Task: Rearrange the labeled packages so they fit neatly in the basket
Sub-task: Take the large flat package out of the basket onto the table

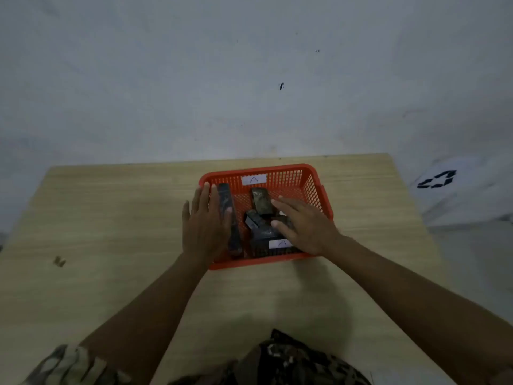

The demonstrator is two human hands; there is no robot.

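An orange mesh basket stands on the wooden table, with a white "A" label on its far wall and another on its near wall. Several dark packages lie inside. A long dark package stands on edge along the left wall; my left hand grips it, thumb on its inner face. A smaller package lies near the back. More packages are piled in the middle, partly hidden under my right hand, whose spread fingers rest flat on them.
The light wooden table reaches left and toward me from the basket. A small dark mark lies on it at the left. A white sheet with a black symbol sits beyond the right edge.
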